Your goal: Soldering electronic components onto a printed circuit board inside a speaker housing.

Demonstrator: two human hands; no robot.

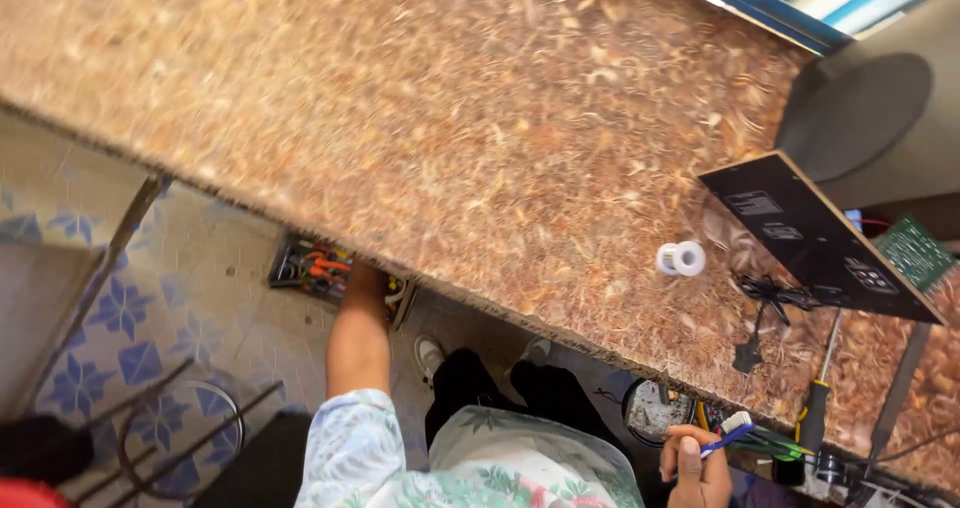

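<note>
My left hand point(366, 280) reaches down below the edge of the chipboard tabletop point(450, 138) into a black tool tray point(310, 266) on the floor, which holds orange-handled tools. The table edge hides its fingers. My right hand point(697, 463) is at the bottom right, near the table's front edge. It is closed on a small blue-handled brush point(730, 432) with a white head.
On the table lie a white spool point(681, 259), a black panel point(815, 233), a green circuit board point(915, 253), a black cable point(765, 298) and a screwdriver point(815, 408). A metal stool frame point(180, 438) stands on the blue-patterned tiled floor at the left.
</note>
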